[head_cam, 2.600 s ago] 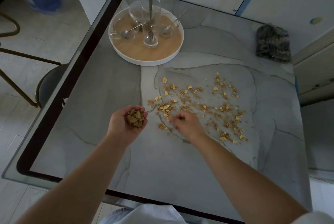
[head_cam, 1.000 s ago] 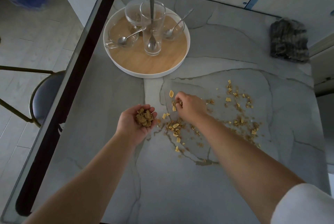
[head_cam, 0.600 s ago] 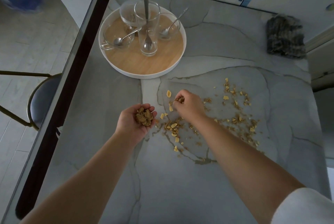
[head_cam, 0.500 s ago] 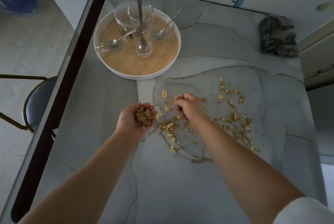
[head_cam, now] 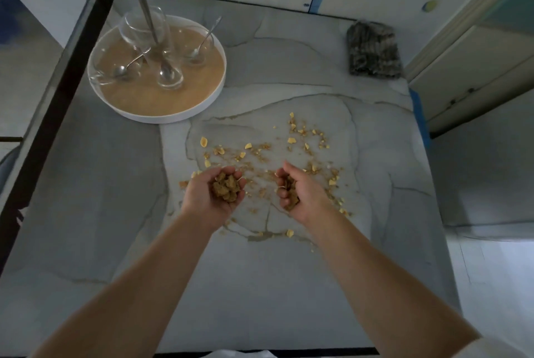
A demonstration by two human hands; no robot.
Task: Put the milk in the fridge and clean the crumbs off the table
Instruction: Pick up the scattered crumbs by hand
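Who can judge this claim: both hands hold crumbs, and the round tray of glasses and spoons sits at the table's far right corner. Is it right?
Not quite. The head view shows the round tray at the far left corner of the table. The left hand and right hand do hold crumbs.

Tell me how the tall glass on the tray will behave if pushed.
The tall glass looks top-heavy: it is narrow, with a long spoon sticking out above its rim, so it would probably tip. Being clear glass, it is likely fragile and slippery.
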